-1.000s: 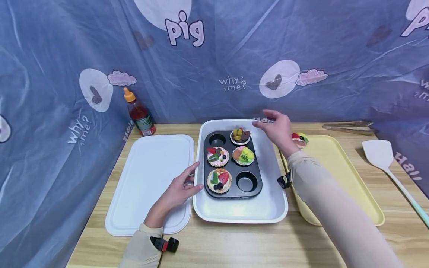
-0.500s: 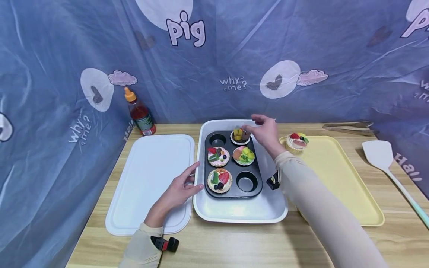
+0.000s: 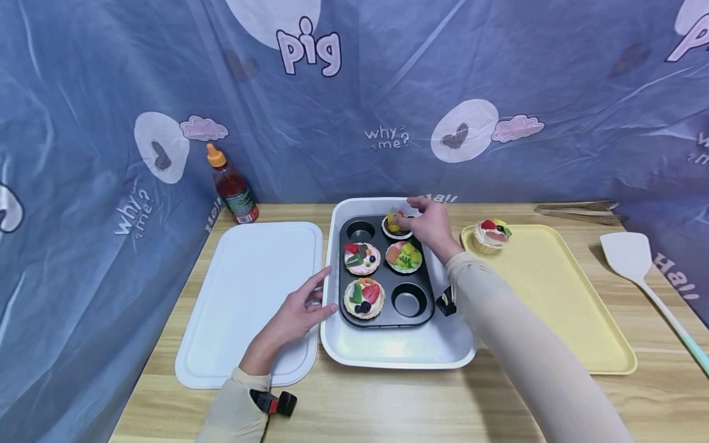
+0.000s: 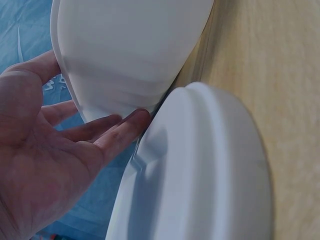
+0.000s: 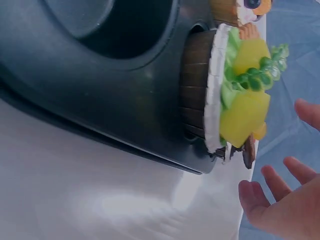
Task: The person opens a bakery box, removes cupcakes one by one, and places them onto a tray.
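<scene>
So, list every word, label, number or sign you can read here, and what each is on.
"pig": blue backdrop, upper middle.
"why me?": backdrop, left and middle; cut off at right edge.
"Ha!!": backdrop, lower parts; final strokes uncertain.
"p": backdrop, top right, cut off.
Sauce bottle: print too small to read.
Left wrist view: backdrop lettering, unreadable.

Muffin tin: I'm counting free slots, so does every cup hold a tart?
No, in the head view the muffin tin's far-left cup and near-right cup both show bare dark insides.
</scene>
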